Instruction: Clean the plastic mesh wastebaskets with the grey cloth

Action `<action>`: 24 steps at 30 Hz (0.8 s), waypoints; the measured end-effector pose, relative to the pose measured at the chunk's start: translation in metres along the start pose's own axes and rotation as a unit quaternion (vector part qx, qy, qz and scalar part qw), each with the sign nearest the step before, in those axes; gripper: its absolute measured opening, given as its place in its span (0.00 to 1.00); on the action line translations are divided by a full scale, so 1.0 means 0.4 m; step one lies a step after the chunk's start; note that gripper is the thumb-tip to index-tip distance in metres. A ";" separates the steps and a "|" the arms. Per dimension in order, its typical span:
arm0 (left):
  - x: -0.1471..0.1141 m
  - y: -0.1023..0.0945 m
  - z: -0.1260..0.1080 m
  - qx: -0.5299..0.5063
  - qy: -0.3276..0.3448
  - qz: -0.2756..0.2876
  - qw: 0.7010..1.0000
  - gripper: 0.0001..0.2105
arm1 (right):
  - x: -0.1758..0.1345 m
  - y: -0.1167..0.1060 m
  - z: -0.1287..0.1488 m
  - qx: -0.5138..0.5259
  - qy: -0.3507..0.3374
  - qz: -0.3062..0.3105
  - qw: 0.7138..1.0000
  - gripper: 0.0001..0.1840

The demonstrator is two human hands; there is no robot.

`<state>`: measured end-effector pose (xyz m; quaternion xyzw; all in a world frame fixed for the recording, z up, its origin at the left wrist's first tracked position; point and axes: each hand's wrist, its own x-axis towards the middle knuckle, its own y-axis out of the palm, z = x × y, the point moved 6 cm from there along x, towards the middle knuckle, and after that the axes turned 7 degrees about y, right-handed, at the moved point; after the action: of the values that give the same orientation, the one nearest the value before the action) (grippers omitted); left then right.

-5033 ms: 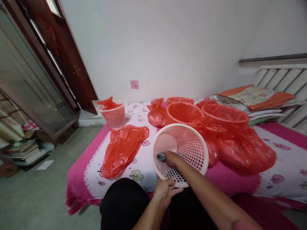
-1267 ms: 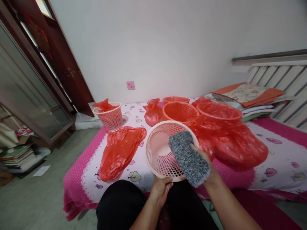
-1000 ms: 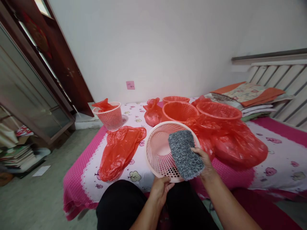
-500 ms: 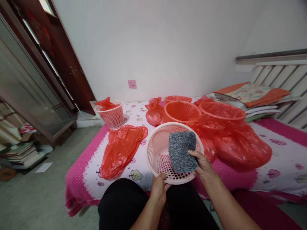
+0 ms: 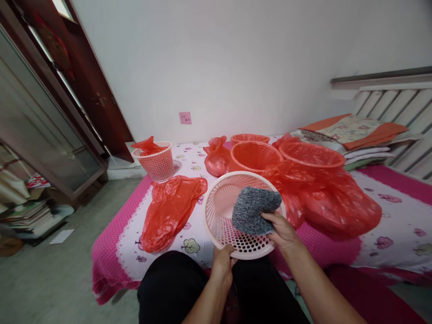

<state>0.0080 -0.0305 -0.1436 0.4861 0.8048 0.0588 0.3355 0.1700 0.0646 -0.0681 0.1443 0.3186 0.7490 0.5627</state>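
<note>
A pink perforated plastic basket [image 5: 218, 201] tilts toward me above my lap, its wide mouth facing up. My left hand [image 5: 222, 260] is closed on the near rim, thumb over the edge. In my right hand [image 5: 282, 229] is a grey speckled cleaning cloth [image 5: 251, 211], pinched at its right side and held over the basket's opening. The cloth is bent, with its upper right corner sticking out. Whether it touches the basket's inner wall I cannot tell. To the left, a crumpled red plastic bag [image 5: 172, 211] lies flat on the bed.
Another pink basket [image 5: 157, 164] with red plastic in it stands at the bed's back left. Several baskets wrapped in red bags, such as this basket [image 5: 256, 155], crowd the right side. Folded cloths [image 5: 357, 132] are stacked by the radiator [image 5: 401, 112]. The bed [image 5: 111, 256] has a pink edge.
My right hand has shifted slightly left with the cloth, which has gone from hanging fairly flat to bent and bunched. My left hand keeps its hold on the rim.
</note>
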 end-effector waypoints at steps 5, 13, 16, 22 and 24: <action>-0.009 -0.008 -0.003 0.019 -0.023 -0.009 1.000 0.21 | -0.001 0.007 -0.008 -0.057 0.005 -0.008 0.998 0.25; -0.028 0.015 0.011 0.040 -0.065 0.068 0.995 0.18 | 0.060 0.049 0.013 -0.399 -0.116 -0.023 0.909 0.17; -0.030 0.023 0.012 0.036 -0.073 0.082 0.993 0.17 | 0.082 0.070 0.014 -0.467 -0.163 -0.023 0.869 0.16; -0.030 0.027 0.012 0.034 -0.084 0.087 0.992 0.18 | 0.123 0.081 -0.013 -0.580 -0.164 -0.027 0.798 0.13; -0.030 0.025 0.014 0.038 -0.087 0.086 0.992 0.18 | 0.148 0.073 -0.026 -0.608 -0.130 -0.040 0.782 0.11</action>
<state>0.0225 -0.0363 -0.1379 0.5690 0.7296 0.0148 0.3790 0.1230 0.1121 -0.0659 -0.1451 -0.2736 0.7381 0.5994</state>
